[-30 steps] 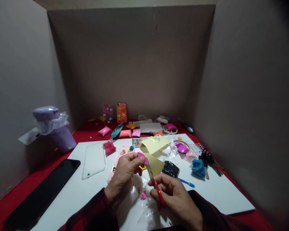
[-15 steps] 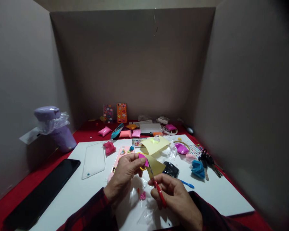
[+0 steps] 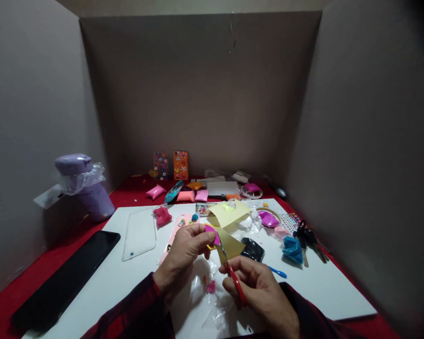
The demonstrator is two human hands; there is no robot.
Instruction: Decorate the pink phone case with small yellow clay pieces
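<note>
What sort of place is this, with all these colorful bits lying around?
Most likely a small craft corner: the right hand holds red scissors at a pink piece pinched in the left hand, and a decorated orange phone case stands at the back.

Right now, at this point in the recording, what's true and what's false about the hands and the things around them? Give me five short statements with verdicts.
1. The right hand holds red-handled scissors. True.
2. The left hand holds a blue piece. False: it holds a pink piece.
3. The clear case lies on the white board. True.
4. The keys lie beside the purple container. False: they are at opposite sides of the scene.
5. The orange case stands upright at the back. True.
</note>
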